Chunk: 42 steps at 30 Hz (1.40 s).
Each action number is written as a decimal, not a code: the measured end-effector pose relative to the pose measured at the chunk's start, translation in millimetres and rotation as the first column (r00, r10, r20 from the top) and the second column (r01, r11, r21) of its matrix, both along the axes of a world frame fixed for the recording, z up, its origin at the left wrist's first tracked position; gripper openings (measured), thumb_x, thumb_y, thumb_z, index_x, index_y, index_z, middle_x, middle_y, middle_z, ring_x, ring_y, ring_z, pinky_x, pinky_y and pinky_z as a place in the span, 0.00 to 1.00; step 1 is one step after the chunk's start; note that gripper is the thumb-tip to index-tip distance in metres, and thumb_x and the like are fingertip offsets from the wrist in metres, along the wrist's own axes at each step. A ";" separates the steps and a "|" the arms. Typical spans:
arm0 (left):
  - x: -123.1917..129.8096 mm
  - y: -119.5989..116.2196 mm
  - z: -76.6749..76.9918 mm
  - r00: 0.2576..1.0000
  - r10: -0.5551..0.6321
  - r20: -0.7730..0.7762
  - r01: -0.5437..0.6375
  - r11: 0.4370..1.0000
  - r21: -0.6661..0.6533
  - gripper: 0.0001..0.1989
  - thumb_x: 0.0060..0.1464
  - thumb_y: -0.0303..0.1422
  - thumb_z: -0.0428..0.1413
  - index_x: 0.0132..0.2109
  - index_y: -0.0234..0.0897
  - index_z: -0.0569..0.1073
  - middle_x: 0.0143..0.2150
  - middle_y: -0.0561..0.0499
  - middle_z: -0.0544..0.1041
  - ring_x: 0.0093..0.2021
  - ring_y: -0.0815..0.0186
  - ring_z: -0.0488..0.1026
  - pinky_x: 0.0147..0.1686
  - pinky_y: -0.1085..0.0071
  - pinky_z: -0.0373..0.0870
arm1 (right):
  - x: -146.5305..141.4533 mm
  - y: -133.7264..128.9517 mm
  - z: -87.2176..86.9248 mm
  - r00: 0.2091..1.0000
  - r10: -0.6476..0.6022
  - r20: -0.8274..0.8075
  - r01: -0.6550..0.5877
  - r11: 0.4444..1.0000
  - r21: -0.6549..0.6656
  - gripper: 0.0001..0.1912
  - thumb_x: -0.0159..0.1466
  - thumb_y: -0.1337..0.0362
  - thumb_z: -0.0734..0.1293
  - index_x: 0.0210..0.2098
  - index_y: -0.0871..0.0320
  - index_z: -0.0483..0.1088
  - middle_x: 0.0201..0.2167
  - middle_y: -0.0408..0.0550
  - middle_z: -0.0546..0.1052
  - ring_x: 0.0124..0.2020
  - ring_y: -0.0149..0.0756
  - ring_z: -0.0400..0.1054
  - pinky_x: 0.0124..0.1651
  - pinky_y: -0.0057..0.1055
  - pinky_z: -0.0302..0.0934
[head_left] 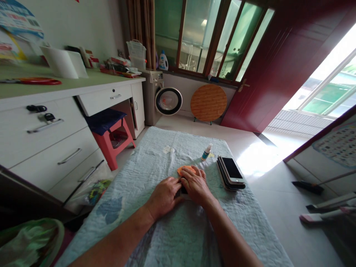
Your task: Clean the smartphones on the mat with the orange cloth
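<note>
A dark-screened phone (pixel 184 190) lies between my hands near the middle of the cloth-covered table, mostly hidden by them. My left hand (pixel 164 194) is closed on its left side. Over its far part my right hand (pixel 194 181) presses an orange cloth (pixel 184 170), fingers bent around it. Just beyond stands a small spray bottle (pixel 206 152) with a white top and blue label. To the right, several phones (pixel 231 171) are stacked, the uppermost white-framed with a black screen.
A pale blue quilted cover (pixel 167 148) spreads over the table. Left are a red stool (pixel 114 141), a white desk (pixel 41 148) and a bin (pixel 59 237). Behind stand a washing machine (pixel 152 96) with its door swung out and a round wooden tabletop (pixel 208 102). Brooms lie right.
</note>
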<state>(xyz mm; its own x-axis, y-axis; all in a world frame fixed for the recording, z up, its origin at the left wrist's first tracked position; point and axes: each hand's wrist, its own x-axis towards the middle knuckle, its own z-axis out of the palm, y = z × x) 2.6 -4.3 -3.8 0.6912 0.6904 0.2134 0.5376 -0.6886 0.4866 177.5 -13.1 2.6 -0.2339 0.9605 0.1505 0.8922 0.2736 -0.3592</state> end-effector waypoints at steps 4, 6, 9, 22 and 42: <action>-0.9 0.1 0.7 1.000 -0.014 0.012 0.014 1.000 0.001 0.19 0.57 0.44 0.56 0.52 0.41 0.72 0.50 0.46 0.75 0.51 0.55 0.69 0.53 0.59 0.66 | 5.7 -1.1 -1.5 0.989 -0.136 0.055 0.135 0.990 0.034 0.16 0.70 0.57 0.55 0.52 0.44 0.70 0.57 0.42 0.70 0.65 0.47 0.48 0.62 0.52 0.40; -1.2 0.1 2.0 1.000 -0.010 0.000 0.010 1.000 0.002 0.18 0.57 0.43 0.57 0.51 0.40 0.72 0.52 0.45 0.74 0.52 0.54 0.69 0.53 0.58 0.66 | 8.7 -0.4 -4.0 0.977 -0.202 0.066 0.198 0.978 0.065 0.16 0.70 0.57 0.55 0.51 0.45 0.70 0.56 0.44 0.71 0.63 0.48 0.51 0.61 0.52 0.41; -1.0 0.0 3.9 1.000 -0.005 -0.013 0.005 1.000 0.002 0.16 0.56 0.40 0.58 0.50 0.39 0.73 0.53 0.45 0.74 0.52 0.54 0.69 0.53 0.58 0.66 | 10.5 1.0 -7.2 0.975 -0.216 0.056 0.212 0.974 0.080 0.16 0.69 0.57 0.56 0.52 0.45 0.69 0.55 0.45 0.71 0.62 0.49 0.51 0.60 0.52 0.42; -0.1 0.7 1.2 1.000 -0.022 0.002 0.022 1.000 0.001 0.19 0.58 0.43 0.56 0.52 0.39 0.71 0.50 0.45 0.75 0.51 0.54 0.69 0.53 0.59 0.65 | 10.6 -0.9 -3.2 0.996 0.061 -0.065 -0.062 0.998 -0.021 0.19 0.68 0.63 0.58 0.56 0.46 0.69 0.58 0.42 0.71 0.63 0.43 0.52 0.64 0.47 0.38; -1.3 -1.3 4.2 0.998 0.033 -0.058 -0.035 0.999 -0.022 0.22 0.52 0.35 0.62 0.54 0.36 0.73 0.59 0.43 0.71 0.58 0.53 0.67 0.58 0.57 0.63 | 28.8 -12.7 -13.0 0.969 -0.172 -0.176 0.186 0.980 0.065 0.14 0.64 0.67 0.62 0.44 0.50 0.76 0.47 0.50 0.71 0.47 0.41 0.64 0.52 0.37 0.60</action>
<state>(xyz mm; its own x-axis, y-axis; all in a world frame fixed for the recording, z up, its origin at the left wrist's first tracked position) 1.3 -5.6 0.4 0.6780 0.7180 0.1576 0.5879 -0.6583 0.4701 206.3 -25.7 -10.4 -0.0240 0.9675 0.2517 0.8575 0.1493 -0.4923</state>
